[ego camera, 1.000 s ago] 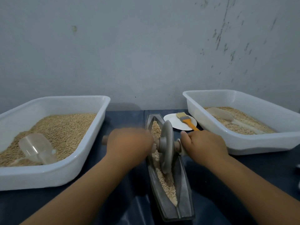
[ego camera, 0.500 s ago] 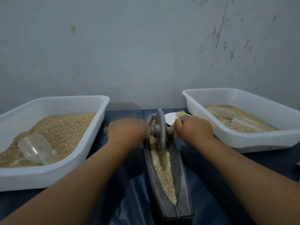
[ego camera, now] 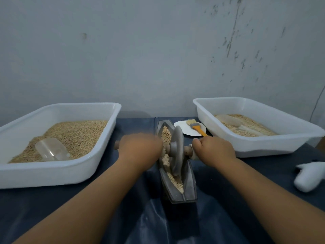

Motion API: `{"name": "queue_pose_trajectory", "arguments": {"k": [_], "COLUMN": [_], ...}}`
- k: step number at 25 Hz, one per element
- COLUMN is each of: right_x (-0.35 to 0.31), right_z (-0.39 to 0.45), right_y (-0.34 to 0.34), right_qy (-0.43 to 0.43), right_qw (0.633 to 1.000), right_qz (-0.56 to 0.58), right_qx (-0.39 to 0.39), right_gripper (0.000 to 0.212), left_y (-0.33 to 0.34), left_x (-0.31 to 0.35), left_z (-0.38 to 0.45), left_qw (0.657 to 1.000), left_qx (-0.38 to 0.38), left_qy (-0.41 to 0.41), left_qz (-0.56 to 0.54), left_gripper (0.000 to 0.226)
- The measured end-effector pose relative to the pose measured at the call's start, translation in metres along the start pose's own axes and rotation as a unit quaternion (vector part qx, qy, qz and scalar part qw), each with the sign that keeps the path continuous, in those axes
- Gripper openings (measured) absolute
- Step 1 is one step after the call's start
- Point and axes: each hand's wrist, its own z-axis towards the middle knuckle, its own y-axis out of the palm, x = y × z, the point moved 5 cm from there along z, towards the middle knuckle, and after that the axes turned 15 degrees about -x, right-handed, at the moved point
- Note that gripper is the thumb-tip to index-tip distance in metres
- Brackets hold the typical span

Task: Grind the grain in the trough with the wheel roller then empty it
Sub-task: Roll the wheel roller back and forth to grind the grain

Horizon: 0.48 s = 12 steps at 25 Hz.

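Along the middle of the dark-covered table [ego camera: 228, 217], running from near edge toward the wall: one narrow grey grinding trough [ego camera: 190, 182], holding pale grain [ego camera: 166, 133] heaped at its far end and trailing to its near tip.

Item: wheel roller [ego camera: 176, 150], grey disc standing upright in the trough about midway along, axle crosswise.
Item: left hand [ego camera: 140, 148], blurred, wrapped around the left axle handle, whose wooden end juts out beyond it.
Item: right hand [ego camera: 213, 149], fist closed around the right handle.
Item: white tub [ego camera: 98, 159] at the left edge, full of grain, clear scoop [ego camera: 50, 149] lying in it.
Item: second white tub [ego camera: 263, 147] at the right edge, with grain and another scoop [ego camera: 228, 119].
Item: small white plate [ego camera: 181, 128] beside the trough's far end, carrying an orange-handled brush [ego camera: 197, 127].
Item: white cloth-like object [ego camera: 309, 175] at the right edge; identity unclear.

Risk, judged: uneven pressure between hands could tilt the disc and ride it over the trough wall, spilling grain onto the table; a hard stroke toward either tip may push grain out or shift the trough.
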Motion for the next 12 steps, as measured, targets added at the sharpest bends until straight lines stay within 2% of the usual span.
{"name": "queue_pose_trajectory", "arguments": {"k": [2, 4, 8, 12], "right_x": [0.003, 0.001, -0.002, -0.012], "right_z": [-0.011, -0.022, -0.027, -0.004], "right_y": [0.000, -0.005, -0.020, -0.016], "right_qy": [0.001, -0.013, -0.018, -0.007], "right_qw": [0.998, 0.997, 0.999, 1.000], "right_qz": [0.022, 0.017, 0.021, -0.011], "right_qx": [-0.053, -0.067, -0.029, 0.022], "right_gripper": [0.043, 0.044, 0.050, 0.050], "left_y": [-0.010, -0.015, -0.006, 0.009], "left_x": [0.006, 0.003, -0.005, -0.011], "left_z": [-0.008, -0.018, -0.035, -0.014], "left_qw": [1.000, 1.000, 1.000, 0.997], "left_qx": [0.000, 0.001, 0.009, 0.039], "left_qy": [0.007, 0.000, 0.001, -0.042], "left_qz": [-0.010, -0.026, -0.022, -0.045], "left_gripper": [0.045, 0.045, 0.045, 0.046]}}
